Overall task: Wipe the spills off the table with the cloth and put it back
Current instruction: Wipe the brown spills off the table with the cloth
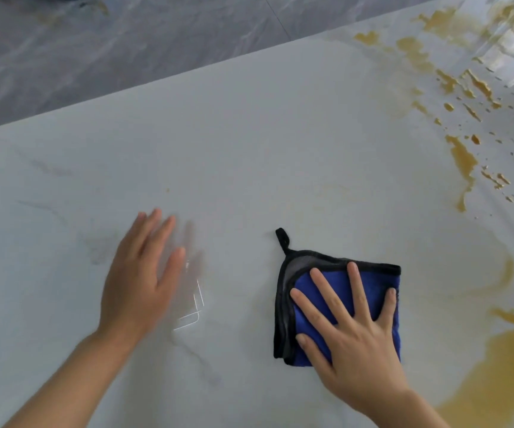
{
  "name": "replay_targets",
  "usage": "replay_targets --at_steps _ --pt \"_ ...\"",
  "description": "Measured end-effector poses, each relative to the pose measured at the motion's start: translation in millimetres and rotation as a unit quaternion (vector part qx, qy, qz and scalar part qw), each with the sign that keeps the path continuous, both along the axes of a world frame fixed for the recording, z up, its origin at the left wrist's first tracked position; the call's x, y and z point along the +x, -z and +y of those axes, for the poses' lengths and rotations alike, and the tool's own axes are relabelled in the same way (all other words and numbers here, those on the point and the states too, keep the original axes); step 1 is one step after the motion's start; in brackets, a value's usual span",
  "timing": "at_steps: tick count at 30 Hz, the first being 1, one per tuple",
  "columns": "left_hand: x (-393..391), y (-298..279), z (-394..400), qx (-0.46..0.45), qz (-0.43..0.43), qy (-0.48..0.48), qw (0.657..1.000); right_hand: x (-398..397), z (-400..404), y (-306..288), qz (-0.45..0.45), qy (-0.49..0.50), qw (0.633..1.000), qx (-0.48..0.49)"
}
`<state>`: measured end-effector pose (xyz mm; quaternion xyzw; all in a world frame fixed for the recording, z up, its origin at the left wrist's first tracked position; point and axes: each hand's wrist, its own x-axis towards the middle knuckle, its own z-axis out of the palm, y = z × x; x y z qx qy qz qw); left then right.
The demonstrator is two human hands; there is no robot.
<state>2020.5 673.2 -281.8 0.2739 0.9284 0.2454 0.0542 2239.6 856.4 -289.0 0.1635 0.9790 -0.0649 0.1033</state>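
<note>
Folded blue microfibre cloth (pixel 342 307) with black edging, flat on the white counter (pixel 249 149), pinned under the right hand (pixel 350 332), fingers spread. Amber spills (pixel 503 359) lie right of the cloth and beyond. Left hand (pixel 140 273), open, left of the cloth. Press evenly; sweep rightward in overlapping passes.

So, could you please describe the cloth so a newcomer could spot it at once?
On the pale marble table, look near the front, left of the amber spills. Under the flat right hand lies the folded cloth: blue, black-edged, with a small hanging loop.
</note>
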Motion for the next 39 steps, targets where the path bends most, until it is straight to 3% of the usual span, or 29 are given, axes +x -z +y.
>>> replay_targets --at_steps 4,8,13,22,29,35,39 --pt "83 -5 -30 0.015 0.013 0.087 0.996 1 -2 -2 -0.012 0.003 1.0 -0.004" --pt "131 3 -52 -0.037 0.014 0.147 0.988 2 -2 -1 -0.019 0.012 1.0 -0.004" --pt "153 18 -60 -0.101 0.038 0.114 0.988 3 -5 2 -0.016 0.019 1.0 0.004" --pt "169 21 -55 -0.102 0.056 0.068 0.991 32 -9 2 0.005 -0.019 1.0 0.021" --pt "180 23 -48 -0.093 0.052 0.041 0.993 79 -42 11 0.044 -0.102 0.994 0.018" --pt "183 23 -46 -0.114 0.053 0.026 0.992 35 -41 8 0.064 -0.1 0.992 -0.037" --pt "184 19 -45 -0.125 0.019 0.017 0.992 7 -10 6 0.059 -0.051 0.997 0.005"
